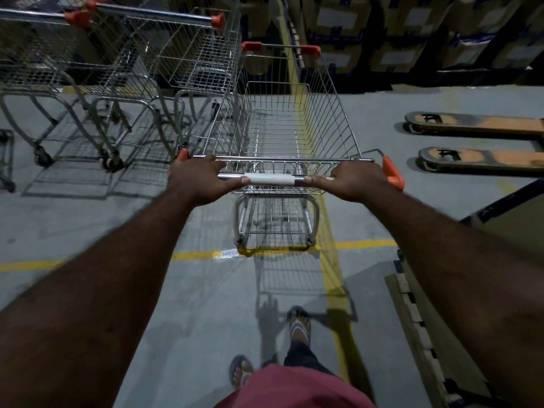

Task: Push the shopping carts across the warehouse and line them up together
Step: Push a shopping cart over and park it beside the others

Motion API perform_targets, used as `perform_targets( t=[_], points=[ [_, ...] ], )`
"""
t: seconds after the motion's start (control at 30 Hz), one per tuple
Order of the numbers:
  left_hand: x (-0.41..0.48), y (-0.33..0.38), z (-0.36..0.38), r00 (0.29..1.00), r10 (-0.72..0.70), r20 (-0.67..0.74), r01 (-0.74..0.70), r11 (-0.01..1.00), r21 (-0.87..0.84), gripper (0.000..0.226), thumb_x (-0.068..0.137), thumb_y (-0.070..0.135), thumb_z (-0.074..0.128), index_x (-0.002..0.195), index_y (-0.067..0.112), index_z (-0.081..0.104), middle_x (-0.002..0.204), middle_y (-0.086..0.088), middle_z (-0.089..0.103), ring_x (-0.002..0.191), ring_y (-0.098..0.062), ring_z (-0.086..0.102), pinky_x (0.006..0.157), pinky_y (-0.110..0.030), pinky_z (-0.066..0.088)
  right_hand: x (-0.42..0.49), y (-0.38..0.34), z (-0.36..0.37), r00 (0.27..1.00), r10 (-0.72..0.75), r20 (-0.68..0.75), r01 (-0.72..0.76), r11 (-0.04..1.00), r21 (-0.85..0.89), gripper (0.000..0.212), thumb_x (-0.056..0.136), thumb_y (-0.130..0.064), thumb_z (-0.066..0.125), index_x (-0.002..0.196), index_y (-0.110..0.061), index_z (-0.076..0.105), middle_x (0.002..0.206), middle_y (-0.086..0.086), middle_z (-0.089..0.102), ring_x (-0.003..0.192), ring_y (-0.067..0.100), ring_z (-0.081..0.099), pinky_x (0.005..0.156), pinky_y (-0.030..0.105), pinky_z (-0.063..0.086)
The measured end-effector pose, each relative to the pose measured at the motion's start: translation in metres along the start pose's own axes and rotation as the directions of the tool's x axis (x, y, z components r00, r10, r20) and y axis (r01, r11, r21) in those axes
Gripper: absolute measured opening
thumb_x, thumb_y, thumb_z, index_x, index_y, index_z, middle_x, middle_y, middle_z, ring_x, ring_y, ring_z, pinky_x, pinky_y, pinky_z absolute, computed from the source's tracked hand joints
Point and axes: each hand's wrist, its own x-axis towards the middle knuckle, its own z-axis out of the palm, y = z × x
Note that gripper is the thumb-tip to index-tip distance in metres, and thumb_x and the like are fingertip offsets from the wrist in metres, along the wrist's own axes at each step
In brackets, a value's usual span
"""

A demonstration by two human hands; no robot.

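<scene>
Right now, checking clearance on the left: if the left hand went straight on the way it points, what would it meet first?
The left hand grips the handle, so first comes its own cart's basket; beyond that, probably the nearest parked cart, though depth is unclear.

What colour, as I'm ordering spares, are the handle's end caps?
Orange end caps, clearest in the head view.

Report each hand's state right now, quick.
Left hand: closed, gripping the cart handle.
Right hand: closed, gripping the same cart handle.
</scene>
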Motion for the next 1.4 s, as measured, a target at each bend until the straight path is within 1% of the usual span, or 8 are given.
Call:
perform_targets(
  t=[0.17, 0.3, 0.43, 0.7, 1.03, 1.17, 1.3, 1.4],
  points=[
    [-0.003, 0.000, 0.000, 1.000, 0.000, 0.004, 0.000, 1.000, 0.011, 0.121, 0.065, 0.102, 0.001, 0.141, 0.026, 0.056, 0.150, 0.001, 0.050, 0.138, -0.021, 0.045, 0.119, -0.054, 0.011, -0.004, -0.001, 0.000, 1.000, 0.004, 0.005, -0.004, 1.000, 0.009, 0.101, 0.066, -0.104, 0.010, 0.064, -0.017, 0.062, 0.067, 0.004, 0.061, 0.068, 0.021, 0.059, 0.072, 0.036, 0.051],
    [-0.006, 0.003, 0.000, 1.000, 0.000, -0.001, 0.000, 1.000, 0.026, 0.120, 0.065, 0.102, 0.000, 0.139, 0.027, 0.056, 0.148, 0.002, 0.053, 0.137, -0.020, 0.047, 0.118, -0.054, 0.014, -0.005, 0.000, -0.002, 1.000, -0.004, 0.011, 0.004, 1.000, 0.004, 0.099, 0.068, -0.102, 0.013, 0.065, -0.016, 0.062, 0.068, 0.004, 0.060, 0.069, 0.020, 0.058, 0.069, 0.034, 0.046],
    [-0.009, 0.006, 0.000, 1.000, -0.006, 0.005, 0.006, 1.000, 0.026, 0.118, 0.066, 0.101, 0.000, 0.141, 0.028, 0.055, 0.150, 0.001, 0.051, 0.138, -0.021, 0.046, 0.119, -0.056, 0.013, -0.006, 0.000, -0.003, 1.000, -0.014, 0.013, 0.014, 1.000, -0.005, 0.101, 0.064, -0.104, 0.009, 0.064, -0.017, 0.060, 0.067, 0.003, 0.058, 0.068, 0.020, 0.056, 0.075, 0.038, 0.051],
    [-0.011, 0.007, 0.001, 1.000, -0.012, 0.007, 0.012, 1.000, 0.023, 0.120, 0.065, 0.101, -0.002, 0.142, 0.028, 0.054, 0.150, 0.000, 0.050, 0.138, -0.022, 0.045, 0.118, -0.057, 0.015, -0.007, 0.002, -0.002, 1.000, -0.018, 0.021, 0.018, 1.000, -0.016, 0.098, 0.072, -0.099, 0.013, 0.068, -0.014, 0.063, 0.068, 0.005, 0.060, 0.066, 0.018, 0.056, 0.065, 0.031, 0.041],
    [-0.015, 0.010, 0.000, 1.000, -0.011, -0.015, 0.011, 0.999, 0.031, 0.123, 0.062, 0.101, -0.007, 0.139, 0.030, 0.056, 0.145, 0.000, 0.056, 0.133, -0.022, 0.050, 0.115, -0.056, 0.020, -0.005, 0.004, 0.001, 1.000, -0.024, 0.011, 0.024, 1.000, -0.005, 0.099, 0.071, -0.101, 0.015, 0.066, -0.015, 0.063, 0.068, 0.005, 0.062, 0.066, 0.019, 0.057, 0.064, 0.032, 0.043],
    [-0.016, 0.010, 0.001, 1.000, -0.001, -0.023, 0.002, 0.999, 0.038, 0.120, 0.064, 0.100, -0.006, 0.135, 0.028, 0.059, 0.140, -0.001, 0.059, 0.130, -0.022, 0.053, 0.115, -0.056, 0.020, -0.003, 0.005, 0.004, 1.000, -0.013, 0.018, 0.013, 1.000, 0.005, 0.106, 0.066, -0.105, 0.010, 0.066, -0.015, 0.065, 0.068, 0.006, 0.063, 0.066, 0.020, 0.059, 0.069, 0.034, 0.050],
    [-0.016, 0.008, 0.002, 1.000, -0.009, -0.006, 0.009, 1.000, 0.016, 0.121, 0.064, 0.101, -0.004, 0.141, 0.028, 0.054, 0.149, 0.000, 0.051, 0.138, -0.021, 0.046, 0.118, -0.057, 0.015, -0.005, 0.003, 0.002, 0.999, 0.019, 0.043, -0.019, 1.000, 0.002, 0.105, 0.069, -0.103, 0.011, 0.074, -0.015, 0.069, 0.073, 0.005, 0.064, 0.071, 0.020, 0.059, 0.072, 0.034, 0.046],
    [-0.016, 0.007, 0.001, 1.000, -0.007, 0.002, 0.007, 1.000, 0.017, 0.122, 0.064, 0.101, -0.004, 0.143, 0.028, 0.053, 0.152, -0.001, 0.049, 0.140, -0.021, 0.044, 0.119, -0.057, 0.014, -0.003, 0.003, 0.004, 0.998, 0.028, 0.048, -0.029, 0.999, 0.021, 0.111, 0.064, -0.106, 0.008, 0.078, -0.015, 0.071, 0.074, 0.005, 0.064, 0.071, 0.019, 0.059, 0.073, 0.035, 0.050]
  ],
)
